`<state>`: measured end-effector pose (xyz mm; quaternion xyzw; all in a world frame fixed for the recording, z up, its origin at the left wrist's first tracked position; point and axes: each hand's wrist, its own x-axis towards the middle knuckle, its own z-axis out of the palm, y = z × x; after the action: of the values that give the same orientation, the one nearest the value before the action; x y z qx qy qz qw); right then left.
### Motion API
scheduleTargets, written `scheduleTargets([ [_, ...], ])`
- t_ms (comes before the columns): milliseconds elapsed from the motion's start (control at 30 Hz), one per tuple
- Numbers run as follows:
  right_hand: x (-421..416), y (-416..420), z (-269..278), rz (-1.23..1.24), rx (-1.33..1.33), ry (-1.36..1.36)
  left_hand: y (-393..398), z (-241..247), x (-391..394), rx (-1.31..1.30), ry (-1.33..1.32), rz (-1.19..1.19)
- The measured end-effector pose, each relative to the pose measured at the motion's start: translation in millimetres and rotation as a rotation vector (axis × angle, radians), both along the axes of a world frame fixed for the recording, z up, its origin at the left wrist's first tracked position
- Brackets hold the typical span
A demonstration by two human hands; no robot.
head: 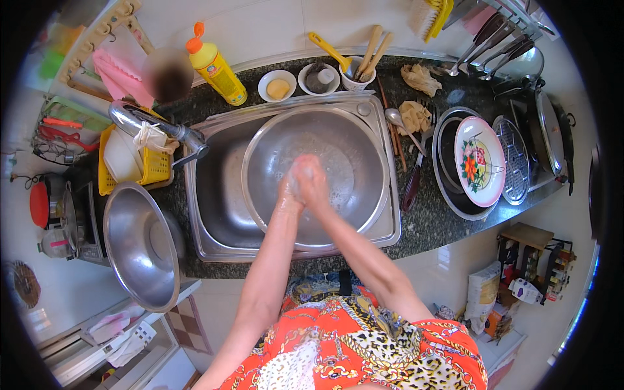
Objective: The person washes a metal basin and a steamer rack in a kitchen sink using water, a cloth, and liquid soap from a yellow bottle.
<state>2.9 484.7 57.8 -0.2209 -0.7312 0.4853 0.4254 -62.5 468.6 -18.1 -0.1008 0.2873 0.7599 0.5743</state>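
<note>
My left hand (pixel 291 183) and my right hand (pixel 313 183) are pressed together over the middle of a large stainless steel basin (pixel 360 195). White lather shows on the fingers, and the skin looks wet. Whether anything lies between the palms is hidden. The basin rests over the right part of a steel sink (pixel 219 195), with a little sudsy water at its bottom. Behind the sink a white bowl (pixel 277 86) holds a yellow piece that looks like soap. A second bowl (pixel 319 79) beside it holds a dark scrubber and a whitish round thing.
A faucet (pixel 180 136) reaches over the sink's left side. Left of the sink stand a tilted steel basin (pixel 141 246) and a yellow basket (pixel 158 165) with white dishes. A yellow bottle (pixel 217 73) stands behind. On the right are a ladle (pixel 404 129), chopsticks and stacked pans with a floral plate (pixel 480 161).
</note>
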Motion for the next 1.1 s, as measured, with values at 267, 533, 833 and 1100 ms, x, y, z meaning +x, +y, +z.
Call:
scheduleTargets([
  [267, 0.9, 30.7, -16.5, -0.155, -0.520, 0.015, 8.3, 29.4, 8.4, -0.149, 0.046, 0.074],
  [533, 16.5, 62.9, -73.2, 0.009, 0.082, -0.376, -0.3, 19.5, 9.4, -0.538, 0.146, 0.100],
  [833, 47.6, 55.6, -97.9, 0.086, 0.656, -0.792, -25.8, -20.6, -1.0, -1.021, 1.342, -0.054],
  [1100, 31.2, 67.2, -18.0, 0.431, 0.181, -0.853, 3.4, 22.7, 15.7, -0.348, 1.075, -0.011],
])
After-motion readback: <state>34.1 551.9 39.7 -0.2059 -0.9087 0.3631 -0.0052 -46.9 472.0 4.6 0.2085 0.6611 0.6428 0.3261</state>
